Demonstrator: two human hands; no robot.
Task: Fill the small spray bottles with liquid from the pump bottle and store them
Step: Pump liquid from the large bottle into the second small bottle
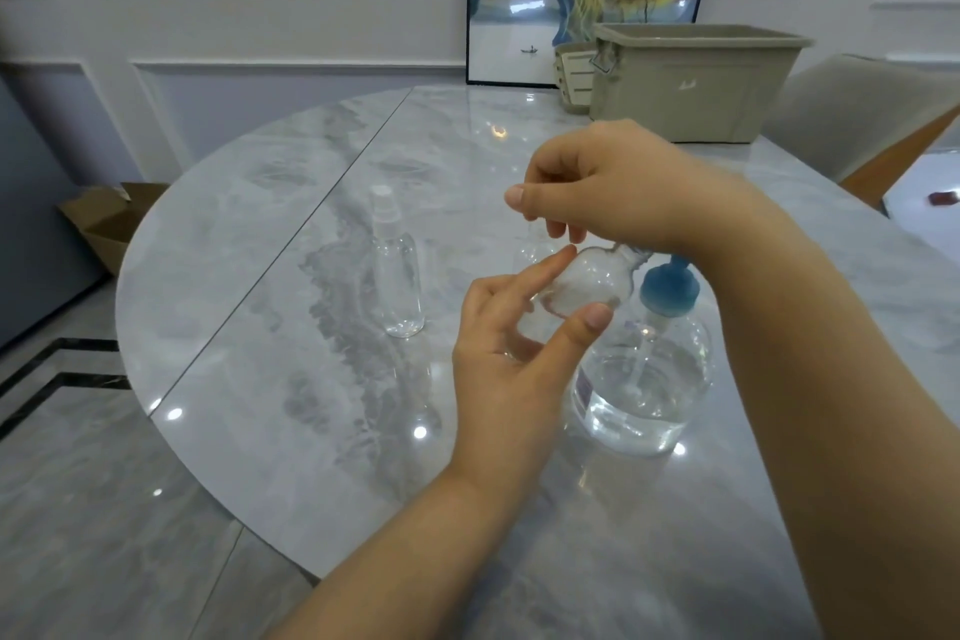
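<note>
A small empty spray bottle (pixel 584 286) is being held tilted above the table (pixel 270 234) in the left hand (pixel 511 359), while its top is being pinched by the right hand (pixel 608 187); uncapping seems underway, with filling from the pump bottle (pixel 641 379) presumably required next.

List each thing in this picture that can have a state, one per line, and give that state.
Held bottle: tilted, cap off, in left hand.
Standing bottle: upright, capped.
Pump bottle: upright, partly full.
Bin: open, no lid.
Right hand: fingers curled at the held bottle's neck.
</note>
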